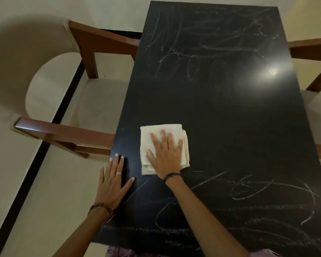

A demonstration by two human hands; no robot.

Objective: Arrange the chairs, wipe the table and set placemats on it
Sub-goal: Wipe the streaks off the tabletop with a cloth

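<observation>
Pressing my flat right hand on the cloth, no grip; it could slide, leaving chalk scribbles across the desk

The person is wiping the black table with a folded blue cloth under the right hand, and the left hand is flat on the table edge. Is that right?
Not quite. The head view shows the folded cloth is cream-white, not blue. The rest holds: the right hand presses flat on it on the black table, and the left hand lies flat at the table's edge.

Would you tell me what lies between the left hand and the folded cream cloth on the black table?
Only bare black tabletop lies between the left hand and the folded cream cloth, as the head view shows.
</observation>
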